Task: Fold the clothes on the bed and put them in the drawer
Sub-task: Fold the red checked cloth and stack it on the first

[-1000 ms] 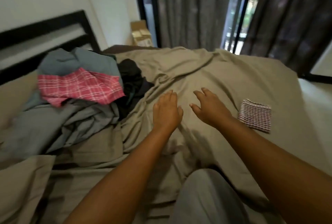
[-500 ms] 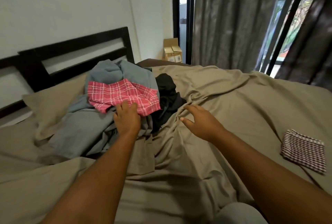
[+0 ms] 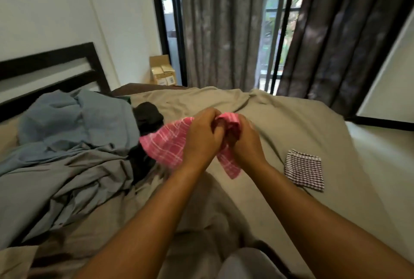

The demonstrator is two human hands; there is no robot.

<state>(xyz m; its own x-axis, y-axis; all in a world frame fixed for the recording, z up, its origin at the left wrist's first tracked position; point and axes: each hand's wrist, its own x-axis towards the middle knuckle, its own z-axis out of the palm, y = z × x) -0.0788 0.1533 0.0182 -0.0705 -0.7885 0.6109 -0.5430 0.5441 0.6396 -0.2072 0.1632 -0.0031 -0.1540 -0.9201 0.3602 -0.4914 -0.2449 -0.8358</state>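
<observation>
Bed (image 3: pixel 331 144) w/ rumpled tan sheet (image 3: pixel 257 108), dark slatted headboard (image 3: pixel 51 59) at left. Left side: heap of blue-grey clothes (image 3: pixel 78 122), grey fabric (image 3: pixel 67 184) spilling twd near edge, black garment (image 3: pixel 149 117) touching the heap's right side. Right side: small folded checked cloth (image 3: pixel 304 170) (dark/white), lying flat, well apart from the heap. Tan pillow corner (image 3: pixel 15 260) bottom left.
</observation>
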